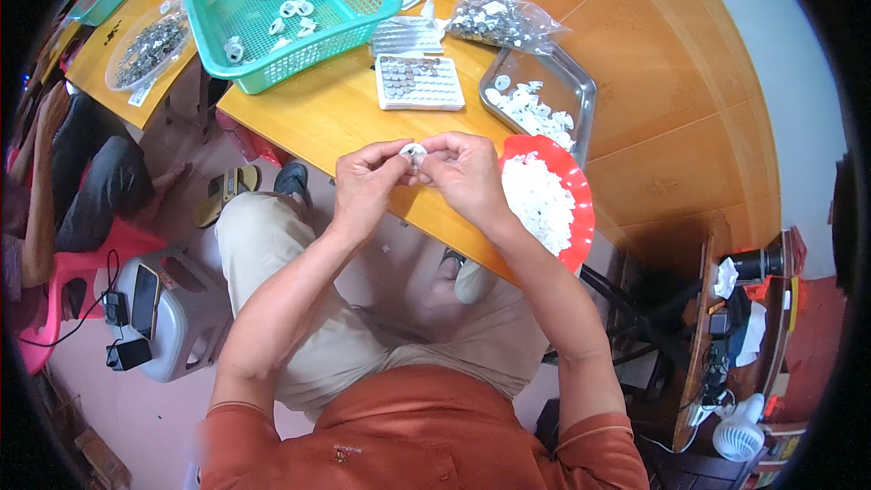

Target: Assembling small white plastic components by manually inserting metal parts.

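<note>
Between both hands, just over the near edge of the yellow table (304, 118), is a small round white plastic part (413, 151) with a dark spot in its middle. My left hand (367, 183) pinches it from the left with thumb and fingertips. From the other side my right hand (464, 177) closes on the same part. Beyond the hands lies a white tray (419, 82) with rows of small grey pieces. To the right of my right hand, a red scalloped plate (581, 204) carries a heap of small white pieces.
A green basket (263, 77) holding several white round parts stands at the far left. Behind the plate sits a metal tray (585, 91) of white parts, near a clear bag (504, 20) of mixed pieces. A seated person (100, 168) is at left, beside a grey stool (186, 318).
</note>
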`<act>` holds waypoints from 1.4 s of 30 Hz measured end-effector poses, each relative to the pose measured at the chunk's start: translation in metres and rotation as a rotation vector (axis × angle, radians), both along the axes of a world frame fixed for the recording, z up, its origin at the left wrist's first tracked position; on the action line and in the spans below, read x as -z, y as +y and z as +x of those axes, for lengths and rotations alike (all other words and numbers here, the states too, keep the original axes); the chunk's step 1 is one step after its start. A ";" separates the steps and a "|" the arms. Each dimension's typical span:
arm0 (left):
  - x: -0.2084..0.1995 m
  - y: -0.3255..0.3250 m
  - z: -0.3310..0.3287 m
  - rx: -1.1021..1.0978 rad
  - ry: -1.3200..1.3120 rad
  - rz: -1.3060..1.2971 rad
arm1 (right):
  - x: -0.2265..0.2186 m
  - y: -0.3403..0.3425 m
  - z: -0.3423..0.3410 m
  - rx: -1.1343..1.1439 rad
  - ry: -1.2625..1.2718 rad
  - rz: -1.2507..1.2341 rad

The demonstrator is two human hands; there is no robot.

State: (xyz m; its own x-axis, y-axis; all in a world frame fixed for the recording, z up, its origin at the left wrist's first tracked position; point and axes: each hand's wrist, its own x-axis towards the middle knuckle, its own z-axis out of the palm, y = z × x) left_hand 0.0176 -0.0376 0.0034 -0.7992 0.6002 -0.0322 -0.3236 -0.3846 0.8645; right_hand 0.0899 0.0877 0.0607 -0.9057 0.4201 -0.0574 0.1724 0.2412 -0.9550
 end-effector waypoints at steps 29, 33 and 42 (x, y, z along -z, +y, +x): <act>-0.004 -0.001 0.020 0.152 -0.118 -0.075 | -0.015 0.094 0.107 0.000 -0.282 0.953; -0.007 -0.002 0.023 0.155 -0.102 -0.093 | -0.016 0.096 0.113 0.007 -0.217 0.847; -0.006 -0.004 0.029 0.149 -0.100 -0.096 | -0.023 0.097 0.131 0.103 -0.219 0.850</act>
State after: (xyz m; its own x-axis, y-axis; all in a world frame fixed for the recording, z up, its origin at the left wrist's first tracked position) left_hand 0.0470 -0.0418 0.0094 -0.6913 0.7023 -0.1700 -0.4574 -0.2432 0.8554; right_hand 0.2210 0.1842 0.0842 -0.8661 0.4787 0.1437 0.3906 0.8277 -0.4028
